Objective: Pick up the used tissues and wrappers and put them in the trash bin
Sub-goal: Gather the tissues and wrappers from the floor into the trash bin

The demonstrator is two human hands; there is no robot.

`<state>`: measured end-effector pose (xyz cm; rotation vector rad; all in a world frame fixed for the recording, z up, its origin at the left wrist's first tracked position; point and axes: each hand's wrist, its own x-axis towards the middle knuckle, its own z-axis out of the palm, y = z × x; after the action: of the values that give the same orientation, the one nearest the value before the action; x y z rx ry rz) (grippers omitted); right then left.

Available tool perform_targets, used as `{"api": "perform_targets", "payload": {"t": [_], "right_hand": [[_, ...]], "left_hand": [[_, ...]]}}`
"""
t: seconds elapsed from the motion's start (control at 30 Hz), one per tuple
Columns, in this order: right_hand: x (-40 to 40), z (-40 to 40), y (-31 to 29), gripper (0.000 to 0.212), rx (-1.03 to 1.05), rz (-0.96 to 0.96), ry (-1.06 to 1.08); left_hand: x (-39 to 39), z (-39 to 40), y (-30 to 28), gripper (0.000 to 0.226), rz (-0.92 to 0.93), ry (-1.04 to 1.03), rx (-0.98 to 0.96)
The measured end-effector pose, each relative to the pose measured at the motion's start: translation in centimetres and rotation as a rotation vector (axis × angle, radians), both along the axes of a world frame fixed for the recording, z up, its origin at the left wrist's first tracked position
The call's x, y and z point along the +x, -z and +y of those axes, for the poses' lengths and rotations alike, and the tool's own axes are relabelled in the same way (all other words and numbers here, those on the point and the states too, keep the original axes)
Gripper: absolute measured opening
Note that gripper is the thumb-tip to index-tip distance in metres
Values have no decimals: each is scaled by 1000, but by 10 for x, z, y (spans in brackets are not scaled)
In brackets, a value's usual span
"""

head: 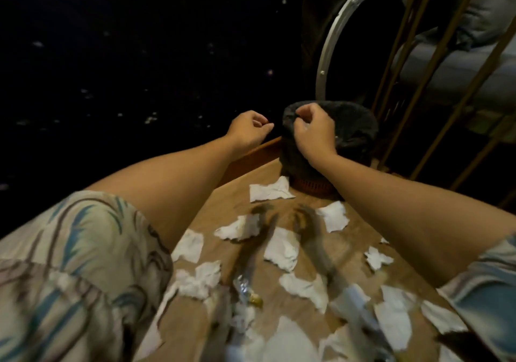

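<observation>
A small trash bin with a black liner stands at the far end of the wooden table; its orange base shows below the liner. My right hand is shut on the liner's near rim, with a bit of white showing under its fingers. Just left of the bin, my left hand is curled shut, and I see nothing in it. Several crumpled white tissues lie scattered over the table between my arms. A shiny wrapper lies among them near the bottom.
A large metal ring leans behind the bin. Wooden slats and grey cushions stand at the right. Left of the table's edge is a dark floor with white specks. Patterned sleeves frame the lower corners.
</observation>
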<state>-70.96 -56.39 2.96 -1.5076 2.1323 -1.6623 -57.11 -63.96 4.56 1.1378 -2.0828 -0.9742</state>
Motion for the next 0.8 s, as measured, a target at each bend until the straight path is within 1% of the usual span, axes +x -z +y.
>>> {"api": "perform_targets", "payload": {"t": [0.1,0.17,0.27,0.33,0.4,0.5,0.6,0.67,0.73,0.8], "right_hand": [[66,1,7,23,46,74,-94],[113,2,16,28,90,104,-145],[185,3,29,41,168,243,-197],[232,4,39,51,224,315,-294],[274,8,52,58,283,364,-421],[330,20,73,60,298,385,-547],[378,39,102,60,345,330,-649],[402,53,127,57,380,292,-669],[420,69,151,55,418,213,-685],[431,84,175,55,501,161,-755]], "left_hand": [[76,10,-8,47,-143,-39,-104],[129,22,-13,54,-199,-75,-126],[208,43,-14,62,-334,-127,-175],[260,56,-5,66,-450,-159,-178],[307,67,11,68,-529,-192,-149],[365,87,44,65,-549,-263,-79],[409,114,85,58,-520,-346,-49],[434,132,115,53,-517,-408,-12],[458,151,144,50,-504,-437,29],[480,171,169,47,-482,-452,37]]}}
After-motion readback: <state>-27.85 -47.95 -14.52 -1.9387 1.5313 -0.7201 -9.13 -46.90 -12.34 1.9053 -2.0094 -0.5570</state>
